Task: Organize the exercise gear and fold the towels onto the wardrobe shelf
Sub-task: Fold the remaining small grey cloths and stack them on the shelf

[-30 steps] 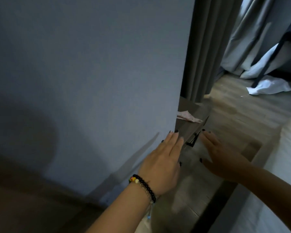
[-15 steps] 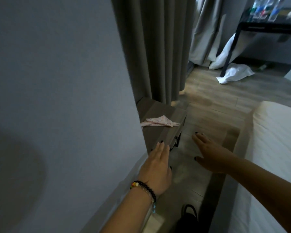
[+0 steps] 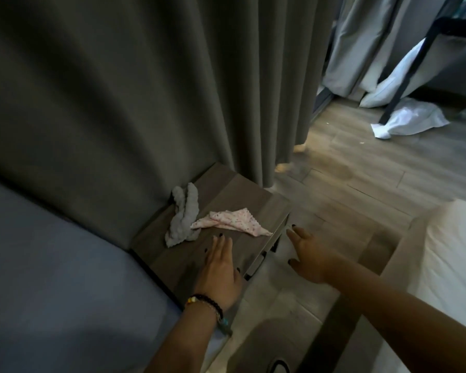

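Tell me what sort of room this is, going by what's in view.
Most likely a bedroom, perhaps in a hotel. A bed with white sheets stands on the right, a small wooden bedside cabinet sits beside it, and long grey curtains hang down to the wood floor.

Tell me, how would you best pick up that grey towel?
Pinch the grey towel around its bunched middle, from above. It lies as a crumpled rope on the cabinet top, flat against it, with the curtain close behind and the left hand nearest.
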Motion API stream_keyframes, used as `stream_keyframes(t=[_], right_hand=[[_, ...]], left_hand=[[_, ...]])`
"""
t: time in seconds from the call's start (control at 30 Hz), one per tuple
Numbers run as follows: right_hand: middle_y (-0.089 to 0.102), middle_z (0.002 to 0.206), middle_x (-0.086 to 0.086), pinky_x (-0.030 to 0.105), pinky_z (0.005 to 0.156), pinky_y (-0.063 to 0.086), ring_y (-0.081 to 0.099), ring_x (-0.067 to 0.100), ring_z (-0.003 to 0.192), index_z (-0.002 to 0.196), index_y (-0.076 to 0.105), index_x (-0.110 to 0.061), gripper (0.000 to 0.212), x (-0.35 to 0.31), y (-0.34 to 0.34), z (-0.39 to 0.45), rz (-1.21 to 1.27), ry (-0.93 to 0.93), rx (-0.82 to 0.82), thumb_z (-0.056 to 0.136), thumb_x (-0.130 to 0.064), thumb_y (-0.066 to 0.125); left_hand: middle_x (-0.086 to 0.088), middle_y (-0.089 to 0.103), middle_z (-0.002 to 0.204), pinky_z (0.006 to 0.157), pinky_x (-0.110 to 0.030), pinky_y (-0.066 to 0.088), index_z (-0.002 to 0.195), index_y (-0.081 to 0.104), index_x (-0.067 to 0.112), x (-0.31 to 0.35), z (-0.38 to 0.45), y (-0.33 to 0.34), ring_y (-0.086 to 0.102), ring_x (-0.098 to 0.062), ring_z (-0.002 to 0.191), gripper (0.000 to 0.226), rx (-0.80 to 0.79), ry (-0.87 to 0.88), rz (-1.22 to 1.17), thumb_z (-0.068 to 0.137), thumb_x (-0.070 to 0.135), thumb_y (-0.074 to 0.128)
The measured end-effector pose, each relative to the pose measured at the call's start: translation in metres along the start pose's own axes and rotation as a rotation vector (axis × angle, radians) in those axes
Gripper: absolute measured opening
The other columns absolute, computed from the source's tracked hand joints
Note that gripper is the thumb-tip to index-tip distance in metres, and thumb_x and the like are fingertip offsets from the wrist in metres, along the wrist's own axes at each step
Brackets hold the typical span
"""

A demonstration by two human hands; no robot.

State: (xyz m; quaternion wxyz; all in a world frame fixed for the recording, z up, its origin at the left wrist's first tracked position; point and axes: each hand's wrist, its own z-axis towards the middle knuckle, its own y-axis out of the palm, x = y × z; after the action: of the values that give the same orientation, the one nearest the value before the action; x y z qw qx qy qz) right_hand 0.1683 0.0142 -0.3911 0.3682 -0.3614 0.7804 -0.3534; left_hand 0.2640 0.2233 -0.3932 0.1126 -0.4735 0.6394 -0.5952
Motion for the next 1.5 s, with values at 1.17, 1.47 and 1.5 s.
stream_keyframes(t=[1.17,1.47,1.5], right_hand=[[0.07,0.093,-0.009,0.022,0.077,0.052,0.065,0.003,0.095,0.073,0.06,-0.008,0.011,0.013,0.046,0.208,1.047,-0.189,0.307,0.083,-0.006,0.064],[0.056,0.08,0.034,0.053,0.07,0.048,0.057,0.045,0.075,0.078,0.053,0.011,0.024,-0.004,0.062,0.196,1.144,-0.129,0.181,0.089,-0.009,0.062],[0.055,0.078,0.033,0.05,0.066,0.047,0.056,0.042,0.072,0.078,0.052,0.01,0.025,-0.004,0.059,0.191,1.141,-0.127,0.179,0.089,-0.009,0.063]], left_hand=[[-0.019,0.023,0.153,0.116,-0.044,0.023,0.147,0.027,0.002,-0.161,0.198,0.104,0.026,-0.035,0.141,0.071,0.265,-0.665,-0.304,0.087,0.015,0.063],[-0.019,0.032,0.152,0.118,-0.043,0.015,0.142,0.04,0.004,-0.202,0.216,0.09,0.025,-0.033,0.142,0.051,0.327,-0.806,0.031,0.095,0.016,0.052],[-0.019,0.039,0.148,0.116,-0.043,0.019,0.137,0.048,0.004,-0.201,0.215,0.083,0.032,-0.034,0.139,0.043,0.299,-0.817,0.059,0.097,0.019,0.049]])
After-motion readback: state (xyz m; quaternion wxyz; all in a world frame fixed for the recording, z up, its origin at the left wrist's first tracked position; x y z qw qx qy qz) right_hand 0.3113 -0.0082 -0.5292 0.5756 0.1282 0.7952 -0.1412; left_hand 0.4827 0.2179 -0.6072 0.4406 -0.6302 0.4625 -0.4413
